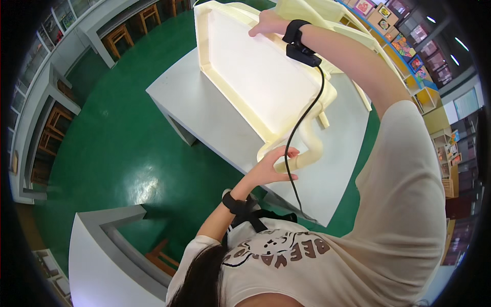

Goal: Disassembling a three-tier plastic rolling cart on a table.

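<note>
Head camera gives me both hands at a pale tray (255, 66) that stands tilted over a grey table (327, 184), its far corner reaching past the table's edge; what props it underneath I can't see. At the top, the right hand (268, 24) is bent over the far rim with the thumb toward the white inner face. Its other fingers drop out of my sight, so I can't tell whether they clamp the rim. The left hand (273, 166) is spread, thumb and fingers apart around the bend of a cream tube (311, 148) near the tray's lower corner; actual contact is hard for me to judge. I can't make out how tube and tray join. A black cable (322, 78) hangs from the right wrist's black box (304, 54), crossing in front of the tube and covering a strip of it. Behind the right forearm, more cream parts (348, 35) are partly blocked, their shapes unclear to me. Stools (118, 39) at the upper left are cut off by the counters above them.
</note>
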The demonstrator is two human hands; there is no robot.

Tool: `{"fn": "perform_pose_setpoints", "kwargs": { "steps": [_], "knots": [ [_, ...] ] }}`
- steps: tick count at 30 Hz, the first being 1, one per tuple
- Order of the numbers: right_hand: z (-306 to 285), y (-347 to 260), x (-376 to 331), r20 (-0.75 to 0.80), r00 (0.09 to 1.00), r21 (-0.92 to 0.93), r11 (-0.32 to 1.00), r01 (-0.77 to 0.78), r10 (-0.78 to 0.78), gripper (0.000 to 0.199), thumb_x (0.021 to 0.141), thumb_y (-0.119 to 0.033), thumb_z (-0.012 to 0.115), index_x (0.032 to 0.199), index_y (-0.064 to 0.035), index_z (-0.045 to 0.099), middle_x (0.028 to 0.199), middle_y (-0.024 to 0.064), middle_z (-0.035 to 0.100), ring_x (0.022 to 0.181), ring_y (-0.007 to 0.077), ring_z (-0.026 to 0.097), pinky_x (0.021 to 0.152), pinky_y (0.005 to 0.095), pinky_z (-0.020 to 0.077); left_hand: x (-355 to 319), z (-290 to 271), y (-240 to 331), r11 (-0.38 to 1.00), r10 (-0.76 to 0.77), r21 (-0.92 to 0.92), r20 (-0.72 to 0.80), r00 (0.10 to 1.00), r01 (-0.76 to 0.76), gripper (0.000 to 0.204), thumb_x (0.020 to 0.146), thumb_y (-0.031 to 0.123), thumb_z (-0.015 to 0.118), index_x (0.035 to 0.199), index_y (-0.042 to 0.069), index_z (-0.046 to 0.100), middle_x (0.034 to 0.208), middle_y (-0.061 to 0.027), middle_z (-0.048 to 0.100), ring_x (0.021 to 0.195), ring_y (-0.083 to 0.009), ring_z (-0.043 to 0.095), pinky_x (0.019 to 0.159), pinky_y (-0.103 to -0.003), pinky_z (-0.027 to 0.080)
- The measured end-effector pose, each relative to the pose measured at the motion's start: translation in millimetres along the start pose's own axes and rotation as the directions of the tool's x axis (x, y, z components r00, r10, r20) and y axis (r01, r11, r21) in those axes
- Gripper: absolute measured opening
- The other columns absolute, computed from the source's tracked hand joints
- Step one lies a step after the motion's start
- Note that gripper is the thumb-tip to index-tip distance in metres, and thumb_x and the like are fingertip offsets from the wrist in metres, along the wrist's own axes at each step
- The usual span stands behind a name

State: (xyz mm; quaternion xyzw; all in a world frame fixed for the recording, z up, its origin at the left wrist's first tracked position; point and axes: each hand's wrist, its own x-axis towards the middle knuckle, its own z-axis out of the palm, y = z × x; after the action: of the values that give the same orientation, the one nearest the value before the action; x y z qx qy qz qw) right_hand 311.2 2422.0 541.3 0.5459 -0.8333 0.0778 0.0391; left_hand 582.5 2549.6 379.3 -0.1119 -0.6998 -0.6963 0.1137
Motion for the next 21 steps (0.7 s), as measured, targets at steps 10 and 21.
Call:
{"fn": "perform_pose_setpoints", "kwargs": {
  "steps": [10, 21],
  "knots": [
    [17.6, -1.0, 18.7, 0.065, 0.997, -0.128, 0.992, -0.024, 0.032, 0.045, 0.051, -0.04, 0.064, 0.073, -0.0014, 0.064, 0.073, 0.0172, 0.06, 0.067, 0.028, 0.058, 0.063, 0.0334, 0.0461, 44.8, -15.0, 2.9, 0.654, 0.015, -0.73, 0.273, 0.962, 0.197, 0.047, 0.084, 0.033, 0.038, 0.114, -0.003, 0.041, 0.105, -0.0164, 0.052, 0.101, -0.0212, 0.048, 0.089, -0.031, 0.033],
    [-88.4, -103.1, -77.8, 0.082, 0.995, -0.072, 0.996, -0.052, 0.058, 0.085, 0.056, -0.042, 0.065, 0.119, 0.0042, 0.032, 0.114, 0.0261, 0.039, 0.105, 0.0375, 0.04, 0.086, 0.0406, 0.0364, 51.6, -13.2, 26.0, 0.761, 0.078, -0.621, 0.377, 0.923, 0.189, 0.044, 0.074, 0.039, 0.055, 0.098, 0.003, 0.047, 0.088, -0.0117, 0.055, 0.084, -0.0249, 0.054, 0.08, -0.037, 0.039]
  ]
}}
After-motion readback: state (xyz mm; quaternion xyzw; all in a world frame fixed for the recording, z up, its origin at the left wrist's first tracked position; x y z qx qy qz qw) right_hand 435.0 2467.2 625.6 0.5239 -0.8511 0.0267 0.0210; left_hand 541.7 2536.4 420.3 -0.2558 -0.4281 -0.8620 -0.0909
